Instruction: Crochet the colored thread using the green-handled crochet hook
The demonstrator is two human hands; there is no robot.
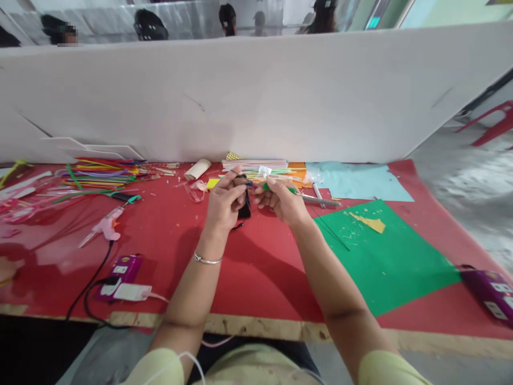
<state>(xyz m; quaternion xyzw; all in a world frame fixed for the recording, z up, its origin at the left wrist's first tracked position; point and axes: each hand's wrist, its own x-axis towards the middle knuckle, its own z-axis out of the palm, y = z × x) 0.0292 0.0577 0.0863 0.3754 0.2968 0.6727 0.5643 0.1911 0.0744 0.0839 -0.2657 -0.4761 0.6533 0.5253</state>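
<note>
My left hand (227,200), a bracelet at its wrist, has its fingers pinched on a small dark piece (250,183) between the two hands. My right hand (282,202) is closed around a green-handled tool (292,190). A long grey shaft (320,200) sticks out to its right, and I cannot make out the tool's exact kind. Thin dark strands (332,233) trail from below the right hand over the green sheet (401,267). Under the left fingers lies a black phone-like object (244,210), partly covered.
Colourful strips (104,174), scissors (127,198) and a pink glue gun (107,223) lie left on the red table (260,267). Purple power boxes (128,269) sit near both ends. A cardboard tube (197,169) and light-blue sheet (356,181) are below the white partition (240,96).
</note>
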